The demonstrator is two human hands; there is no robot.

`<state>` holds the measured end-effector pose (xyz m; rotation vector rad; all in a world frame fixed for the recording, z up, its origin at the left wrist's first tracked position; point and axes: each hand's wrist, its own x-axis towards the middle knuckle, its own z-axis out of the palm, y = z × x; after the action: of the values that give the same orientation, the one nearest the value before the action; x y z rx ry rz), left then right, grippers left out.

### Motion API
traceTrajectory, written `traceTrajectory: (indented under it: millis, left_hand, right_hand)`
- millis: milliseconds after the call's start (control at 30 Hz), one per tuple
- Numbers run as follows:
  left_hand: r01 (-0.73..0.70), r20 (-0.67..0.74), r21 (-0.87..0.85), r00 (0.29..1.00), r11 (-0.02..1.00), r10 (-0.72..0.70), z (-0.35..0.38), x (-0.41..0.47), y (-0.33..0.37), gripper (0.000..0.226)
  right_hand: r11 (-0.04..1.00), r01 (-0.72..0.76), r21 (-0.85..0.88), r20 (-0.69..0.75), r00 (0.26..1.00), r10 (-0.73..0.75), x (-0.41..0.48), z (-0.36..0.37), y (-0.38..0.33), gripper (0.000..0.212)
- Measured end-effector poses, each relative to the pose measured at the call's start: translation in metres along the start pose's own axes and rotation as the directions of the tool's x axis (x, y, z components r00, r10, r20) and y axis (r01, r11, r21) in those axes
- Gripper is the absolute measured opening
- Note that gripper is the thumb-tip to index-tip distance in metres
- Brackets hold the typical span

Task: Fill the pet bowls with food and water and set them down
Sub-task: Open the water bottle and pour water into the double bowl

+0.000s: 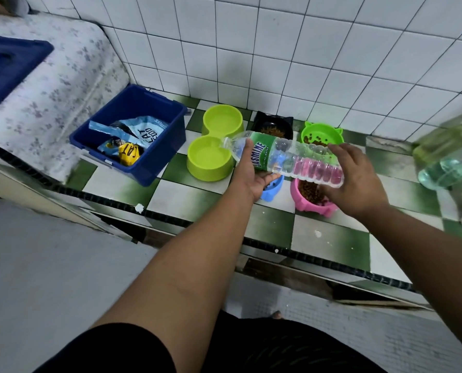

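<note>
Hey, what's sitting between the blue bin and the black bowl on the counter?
The lime double bowl sits between the blue bin and the black bowl, as the head view shows.

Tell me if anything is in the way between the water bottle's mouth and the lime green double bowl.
Nothing visible. The water bottle is tipped with its mouth right at the rim of the near well of the lime green double bowl, and no other thing lies between them.

At the upper left of the frame we note a dark blue lid [6, 68] lying flat on a floral-patterned mattress [71, 84]. White wall tiles [305, 49] fill the upper frame. A green-and-white checkered counter [329, 235] crosses the middle. At the right edge we see a blurred clear container [450, 154].
</note>
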<state>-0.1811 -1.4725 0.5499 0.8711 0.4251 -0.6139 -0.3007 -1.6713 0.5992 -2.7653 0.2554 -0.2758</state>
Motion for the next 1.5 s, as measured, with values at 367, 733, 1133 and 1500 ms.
traceTrajectory:
  millis: [367,733,1133,1500]
  left_hand:
    - [0.034,0.019,-0.049,0.999,0.998,-0.033,-0.002,0.001,0.0,0.05]
    - [0.012,0.008,0.03,1.0,0.999,-0.012,-0.002,-0.004,-0.003,0.049]
    - [-0.059,-0.042,0.141,0.997,0.988,0.066,0.0,-0.009,0.005,0.061]
    - [-0.301,0.031,0.286,0.952,0.909,0.306,0.042,-0.03,0.03,0.072]
  right_hand:
    - [1.0,0.012,0.022,-0.013,1.0,-0.012,0.003,-0.003,-0.003,0.089]
    - [0.999,-0.043,0.023,-0.004,0.999,0.043,-0.007,0.011,0.003,0.093]
    - [0.997,-0.07,0.039,-0.013,0.997,0.071,-0.015,0.022,-0.007,0.091]
    - [0.97,-0.218,0.109,-0.079,0.971,0.227,-0.019,0.028,-0.014,0.09]
